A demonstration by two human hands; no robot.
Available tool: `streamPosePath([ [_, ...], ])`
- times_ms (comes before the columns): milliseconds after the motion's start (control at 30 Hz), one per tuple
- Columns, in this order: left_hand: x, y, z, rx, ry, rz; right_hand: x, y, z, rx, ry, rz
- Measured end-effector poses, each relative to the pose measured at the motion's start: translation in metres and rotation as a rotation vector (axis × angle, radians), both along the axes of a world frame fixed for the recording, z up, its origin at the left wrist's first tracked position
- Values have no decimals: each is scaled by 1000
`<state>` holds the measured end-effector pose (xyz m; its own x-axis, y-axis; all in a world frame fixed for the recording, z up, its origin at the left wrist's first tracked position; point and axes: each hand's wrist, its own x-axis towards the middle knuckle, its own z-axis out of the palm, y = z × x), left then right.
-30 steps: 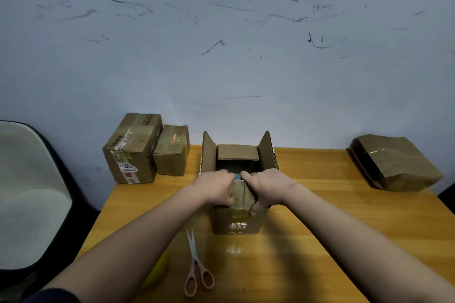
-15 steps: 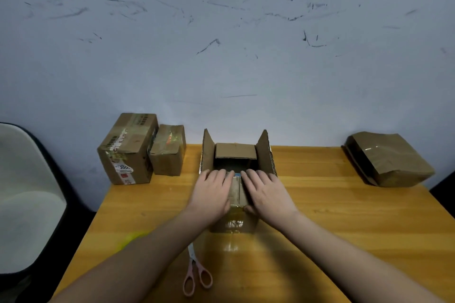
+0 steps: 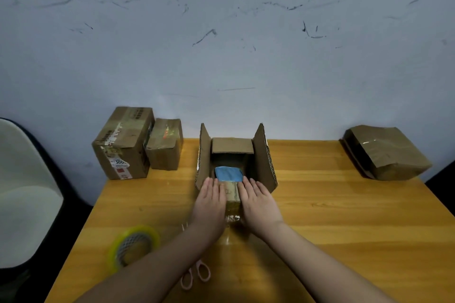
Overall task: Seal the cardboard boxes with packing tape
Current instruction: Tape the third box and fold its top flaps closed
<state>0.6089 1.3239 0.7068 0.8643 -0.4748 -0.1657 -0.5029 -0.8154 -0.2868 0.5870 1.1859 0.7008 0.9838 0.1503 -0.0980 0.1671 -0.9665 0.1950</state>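
A pale blue-grey wall (image 3: pixel 226 51) fills the upper half of the view, from nine o'clock through twelve to three. Dark scuffs and thin scratches are scattered over it, thickest toward twelve o'clock. Below it an orange-toned wooden surface (image 3: pixel 357 216) with visible grain runs from the centre down to six o'clock, its far edge against the wall. At nine o'clock stands a chair (image 3: pixel 24 194) with a white seat shell and dark rim. The light is soft and even.
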Motion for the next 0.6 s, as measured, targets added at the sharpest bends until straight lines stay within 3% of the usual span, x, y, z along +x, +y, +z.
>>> streamPosePath([
  [133, -2, 1, 9, -79, -42, -70, -3, -2, 0, 174, -125, 16],
  [267, -2, 18, 9, -474, -259, -290, -15, -10, 12, 498, -461, 169],
  [367, 5, 29, 6, -697, -382, -276, -15, -20, 27, 541, -663, 54],
  [433, 8, 28, 7, -921, -315, -73, -9, -21, 24, 615, -642, -142],
  [533, 14, 19, 8, -1241, 61, 308, -2, -15, 17, 977, -472, -380],
  [600, 17, 12, 6, -1311, 252, 403, 1, -13, 16, 1215, -473, -452],
])
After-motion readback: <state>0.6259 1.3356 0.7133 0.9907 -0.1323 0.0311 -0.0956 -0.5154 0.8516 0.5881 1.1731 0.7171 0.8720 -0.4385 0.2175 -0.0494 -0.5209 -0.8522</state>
